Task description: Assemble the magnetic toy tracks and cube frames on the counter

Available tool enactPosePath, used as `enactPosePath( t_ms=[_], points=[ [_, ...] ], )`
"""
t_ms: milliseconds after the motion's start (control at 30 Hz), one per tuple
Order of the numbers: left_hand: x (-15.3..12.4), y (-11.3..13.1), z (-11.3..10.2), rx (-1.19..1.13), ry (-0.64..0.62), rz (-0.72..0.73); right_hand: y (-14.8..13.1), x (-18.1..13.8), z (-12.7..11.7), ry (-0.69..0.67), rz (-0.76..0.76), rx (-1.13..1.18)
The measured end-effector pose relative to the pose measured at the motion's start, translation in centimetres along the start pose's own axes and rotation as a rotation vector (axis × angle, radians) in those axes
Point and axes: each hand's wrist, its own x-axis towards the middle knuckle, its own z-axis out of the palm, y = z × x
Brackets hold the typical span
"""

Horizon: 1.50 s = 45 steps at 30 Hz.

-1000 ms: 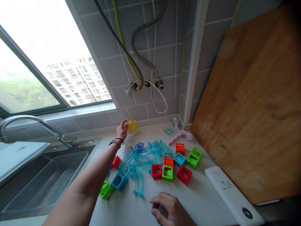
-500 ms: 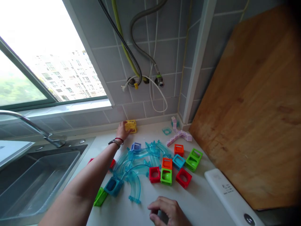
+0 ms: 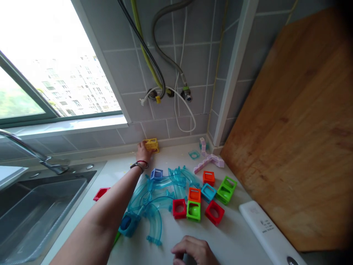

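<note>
My left hand (image 3: 143, 151) reaches far across the white counter (image 3: 237, 235) and grips a yellow hollow cube (image 3: 152, 144) that sits against the tiled back wall. My right hand (image 3: 193, 251) rests near the front edge with its fingers curled; whether it holds anything is hidden. Between the hands lie clear blue curved track pieces (image 3: 157, 191) and several hollow cubes: red (image 3: 179, 208), green (image 3: 193, 210), orange (image 3: 194, 194), blue (image 3: 156, 173).
A steel sink (image 3: 41, 209) with a tap (image 3: 30, 149) lies at left, a red piece (image 3: 101, 193) beside it. A wooden board (image 3: 292, 121) leans at right above a white device (image 3: 268, 230). Pink track pieces (image 3: 209, 161) lie in the corner. Hoses (image 3: 165, 79) hang on the wall.
My left hand has lowered the yellow cube to the counter by the wall. The view has shifted slightly; my right hand has hardly moved.
</note>
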Motion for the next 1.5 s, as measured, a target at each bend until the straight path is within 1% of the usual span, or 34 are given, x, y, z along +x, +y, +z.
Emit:
enactPosePath(
  t_ms=[133,200,267,333,367,433,500,567,600,633,700,733,800,833,900,967,1000,1033,1100,1133,1200,1300,1400,1500],
  points=[
    [0.1,0.0,-1.4,0.032,-0.006,0.043,-1.2,0.2,-0.4,0.042,0.063,0.026],
    [-0.1,0.0,-2.6,0.059,-0.044,0.077,-1.5,0.3,-0.3,0.072,0.061,0.033],
    [-0.9,0.1,-4.4,0.029,-0.087,0.086,-1.6,0.4,-0.2,0.108,0.046,0.027],
    [-2.9,0.3,-6.9,-0.061,-0.124,0.115,-1.8,0.4,-0.2,0.14,0.035,0.013],
    [-4.5,0.5,-8.4,-0.108,-0.142,0.149,-2.1,0.3,-0.3,0.146,0.032,0.005],
    [-8.7,1.0,-11.8,-0.192,-0.15,0.256,-2.6,0.3,-0.5,0.145,0.038,-0.014],
    [-14.3,1.6,-15.0,-0.196,-0.151,0.402,-3.1,0.2,-0.8,0.146,0.059,-0.019],
    [-20.5,2.0,-17.4,-0.23,-0.136,0.458,-3.5,0.1,-0.9,0.153,0.083,0.011],
    [-23.6,2.1,-18.1,-0.261,-0.137,0.47,-3.6,0.0,-0.8,0.156,0.096,0.045],
    [-26.5,2.1,-18.4,-0.292,-0.14,0.465,-3.7,-0.2,-0.8,0.158,0.109,0.09],
    [-31.3,1.7,-18.1,-0.366,-0.115,0.427,-3.9,-0.7,-0.8,0.166,0.125,0.179],
    [-33.0,1.4,-17.6,-0.403,-0.087,0.384,-4.1,-1.0,-1.0,0.172,0.124,0.206],
    [-35.2,0.8,-16.4,-0.46,-0.029,0.303,-4.6,-1.5,-2.0,0.197,0.105,0.189],
    [-35.7,0.5,-15.9,-0.482,0.015,0.247,-4.8,-1.7,-2.9,0.23,0.096,0.137],
    [-35.9,0.0,-15.2,-0.514,0.085,0.123,-5.0,-1.8,-5.5,0.353,0.1,-0.025],
    [-35.6,-0.3,-15.1,-0.537,0.097,0.011,-4.5,-1.5,-8.5,0.558,0.138,-0.232],
    [-35.4,-0.4,-15.2,-0.549,0.084,-0.018,-4.1,-1.3,-10.0,0.622,0.173,-0.321],
    [-35.3,-0.4,-15.4,-0.561,0.062,-0.029,-3.5,-1.0,-11.4,0.639,0.205,-0.401],
    [-35.3,-0.6,-15.7,-0.585,0.018,-0.006,-2.2,-0.6,-13.3,0.586,0.218,-0.595],
    [-35.4,-0.6,-15.8,-0.592,-0.012,0.015,-1.6,-0.5,-13.8,0.552,0.207,-0.683],
    [-35.6,-0.7,-15.9,-0.592,-0.073,0.049,-0.6,-0.2,-14.1,0.51,0.19,-0.827],
    [-35.9,-0.6,-15.8,-0.574,-0.118,0.075,-0.2,0.2,-13.6,0.534,0.198,-0.917],
    [-35.9,-0.3,-15.8,-0.565,-0.121,0.102,-0.5,0.5,-13.2,0.603,0.154,-0.884],
    [-35.8,-0.2,-16.0,-0.559,-0.129,0.107,-1.0,0.1,-13.4,0.726,0.108,-0.716]
  ],
)
